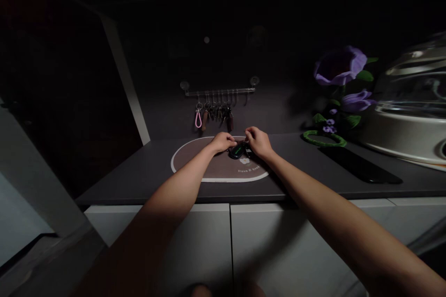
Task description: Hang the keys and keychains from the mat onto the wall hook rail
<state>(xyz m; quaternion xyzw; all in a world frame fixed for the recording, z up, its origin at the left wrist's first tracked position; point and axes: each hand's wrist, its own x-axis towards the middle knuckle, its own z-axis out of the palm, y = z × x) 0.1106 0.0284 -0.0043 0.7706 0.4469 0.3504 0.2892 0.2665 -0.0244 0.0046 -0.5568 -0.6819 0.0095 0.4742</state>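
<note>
Both hands meet over a brown oval mat (188, 161) with a white border, lying on the dark countertop. Between them is a small black rounded fob (237, 151) with green markings, with what looks like keys or metal bits at its right side. My left hand (223, 142) is closed at the fob's upper left edge, thumb and fingers pinched together. My right hand (258, 142) is pinched just above and right of the fob; what its fingertips hold is too small and dark to make out.
On the wall behind, a clear hook rail (221, 92) holds several key bunches and a pink loop keychain (198, 119). At right are a purple flower decoration (343, 72), a green ring (324, 139), a black phone-like slab (360, 164) and a large pale appliance (411, 125).
</note>
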